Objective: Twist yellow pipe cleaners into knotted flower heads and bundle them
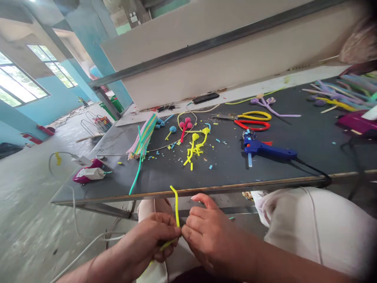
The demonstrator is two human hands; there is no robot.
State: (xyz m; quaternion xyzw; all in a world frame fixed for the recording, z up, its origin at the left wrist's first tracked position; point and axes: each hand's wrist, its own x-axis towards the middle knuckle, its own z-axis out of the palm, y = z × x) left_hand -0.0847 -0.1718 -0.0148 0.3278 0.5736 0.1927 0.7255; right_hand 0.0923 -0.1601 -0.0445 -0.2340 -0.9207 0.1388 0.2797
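Observation:
Just in front of the table edge, my left hand (157, 236) pinches a yellow pipe cleaner (177, 206) between thumb and fingers. Its upper end stands up, slightly bent, and the lower part runs down behind my fingers. My right hand (210, 232) meets the left at the same spot, its fingertips closed on the pipe cleaner, with one finger curled and raised. On the table ahead lie yellow pipe-cleaner pieces with knotted heads (194, 147). Behind them are a pink knotted piece (185, 126) and a blue one (172, 129).
Pipe cleaners lie in a bundle (144, 137) at left and a pile (338, 94) at right. Scissors (253, 120) with yellow and red handles lie behind a blue glue gun (268, 150). A purple-and-white device (90, 173) sits at the left edge. Another person's leg (312, 224) is at right.

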